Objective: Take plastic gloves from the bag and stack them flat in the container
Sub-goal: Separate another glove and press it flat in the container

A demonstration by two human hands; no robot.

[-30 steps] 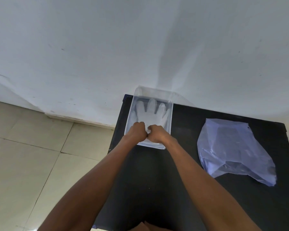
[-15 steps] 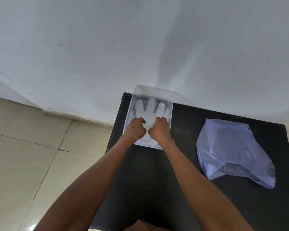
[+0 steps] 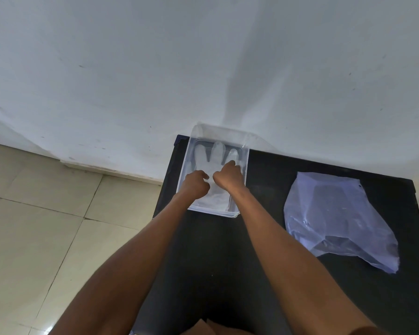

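A clear plastic container [image 3: 245, 165] stands at the far left corner of the black table [image 3: 264, 238], against the wall. A white translucent plastic glove [image 3: 209, 157] lies flat in it, fingers pointing to the wall. Both my hands are inside the container, on top of the glove. My left hand [image 3: 196, 185] rests on its palm area with fingers curled under. Further in, my right hand [image 3: 228, 176] has curled fingers, its fingertips touching the base of the glove's right fingers. Whether either hand pinches the plastic is hidden. The bluish plastic bag [image 3: 334, 218] lies crumpled to the right.
The white wall [image 3: 203, 68] rises directly behind the container. Beige floor tiles [image 3: 46, 226] lie beyond the table's left edge. Bare black tabletop lies between the container and the bag.
Both hands have slid from the glove's cuff near the container's front edge further in over the glove. My right hand has reached the glove's fingers.
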